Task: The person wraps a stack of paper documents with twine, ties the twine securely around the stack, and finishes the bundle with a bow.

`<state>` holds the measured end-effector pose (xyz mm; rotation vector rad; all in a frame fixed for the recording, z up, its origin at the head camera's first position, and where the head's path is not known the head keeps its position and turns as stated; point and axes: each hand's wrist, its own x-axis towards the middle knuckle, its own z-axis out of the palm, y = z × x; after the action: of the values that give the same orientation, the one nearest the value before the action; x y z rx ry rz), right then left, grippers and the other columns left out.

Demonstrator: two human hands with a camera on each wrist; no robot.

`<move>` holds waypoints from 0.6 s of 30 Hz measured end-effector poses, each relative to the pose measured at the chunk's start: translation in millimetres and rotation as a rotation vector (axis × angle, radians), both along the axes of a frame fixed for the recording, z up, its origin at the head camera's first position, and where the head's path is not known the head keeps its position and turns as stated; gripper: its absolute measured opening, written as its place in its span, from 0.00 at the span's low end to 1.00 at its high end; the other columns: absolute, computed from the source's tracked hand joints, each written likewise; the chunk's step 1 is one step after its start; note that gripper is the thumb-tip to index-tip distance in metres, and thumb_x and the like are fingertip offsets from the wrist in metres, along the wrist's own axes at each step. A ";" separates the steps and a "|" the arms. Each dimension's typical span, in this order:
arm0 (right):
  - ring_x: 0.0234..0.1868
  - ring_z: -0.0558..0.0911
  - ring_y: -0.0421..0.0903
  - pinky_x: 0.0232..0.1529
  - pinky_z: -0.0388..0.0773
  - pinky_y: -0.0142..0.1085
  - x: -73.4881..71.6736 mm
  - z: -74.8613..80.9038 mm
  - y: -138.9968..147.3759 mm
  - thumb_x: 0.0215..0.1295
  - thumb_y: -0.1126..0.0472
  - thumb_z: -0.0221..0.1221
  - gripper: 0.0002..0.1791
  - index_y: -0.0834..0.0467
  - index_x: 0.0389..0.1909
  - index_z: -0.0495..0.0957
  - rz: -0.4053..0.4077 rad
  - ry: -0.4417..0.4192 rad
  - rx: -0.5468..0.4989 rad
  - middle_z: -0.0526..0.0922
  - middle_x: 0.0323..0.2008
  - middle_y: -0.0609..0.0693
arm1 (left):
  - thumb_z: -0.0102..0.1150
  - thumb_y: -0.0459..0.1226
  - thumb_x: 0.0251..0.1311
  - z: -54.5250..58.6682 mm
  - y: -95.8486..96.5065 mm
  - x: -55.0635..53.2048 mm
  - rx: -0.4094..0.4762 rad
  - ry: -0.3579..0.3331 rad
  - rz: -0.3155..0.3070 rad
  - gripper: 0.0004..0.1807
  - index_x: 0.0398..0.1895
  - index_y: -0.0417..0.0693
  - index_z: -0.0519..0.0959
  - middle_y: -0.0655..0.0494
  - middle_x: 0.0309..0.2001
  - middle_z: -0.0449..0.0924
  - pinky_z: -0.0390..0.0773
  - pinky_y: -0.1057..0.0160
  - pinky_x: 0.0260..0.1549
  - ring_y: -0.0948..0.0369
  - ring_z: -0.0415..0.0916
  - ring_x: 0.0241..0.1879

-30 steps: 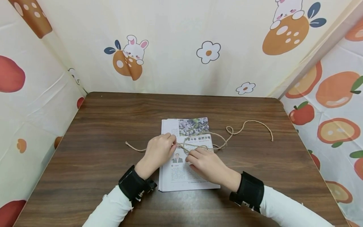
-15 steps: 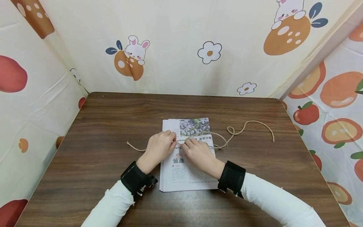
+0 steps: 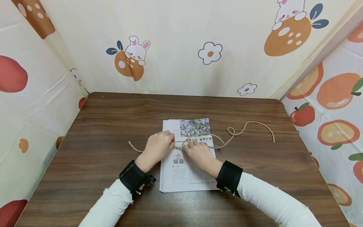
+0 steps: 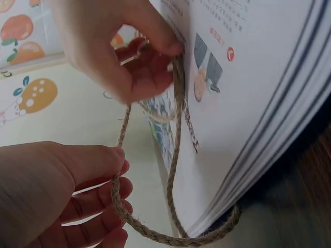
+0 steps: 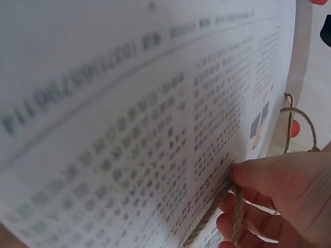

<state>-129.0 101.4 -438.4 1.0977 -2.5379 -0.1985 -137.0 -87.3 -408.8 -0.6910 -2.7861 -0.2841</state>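
Note:
A stack of printed newspaper pages (image 3: 175, 179) lies on the table, with a length of jute twine (image 3: 217, 136) across its upper half. In the left wrist view the twine (image 4: 150, 236) bends around the stack's edge. My left hand (image 3: 159, 145) is over the stack's left side and pinches one strand between thumb and forefinger, slightly off the paper. Close to the page, my right hand (image 3: 199, 156) pinches the twine near the middle, where strands cross. In the right wrist view, the right thumb (image 5: 258, 175) presses the twine (image 5: 207, 214) by the printed text.
The brown wood-grain table (image 3: 85, 176) meets a patterned back curtain (image 3: 175, 47). A loose twine end (image 3: 263, 125) trails right of the stack with a small loop in it; a shorter end (image 3: 134, 147) sticks out left.
My right hand has moved left and slightly up the page to the crossing strands and now pinches there. The left hand stays nearly in place; the short left end has shifted slightly right.

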 end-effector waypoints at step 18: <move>0.28 0.73 0.44 0.28 0.70 0.35 25.5 19.3 59.8 0.51 0.63 0.63 0.08 0.54 0.25 0.72 0.164 -0.179 -0.078 0.73 0.24 0.45 | 0.62 0.36 0.54 -5.1 -20.2 -9.0 -0.016 -0.011 0.020 0.05 0.23 0.48 0.78 0.58 0.21 0.72 0.64 0.68 0.14 0.65 0.66 0.17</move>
<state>-103.5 161.2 -419.2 1.3380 -2.5675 0.0438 -146.0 -107.4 -413.9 -0.6663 -2.8066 -0.2629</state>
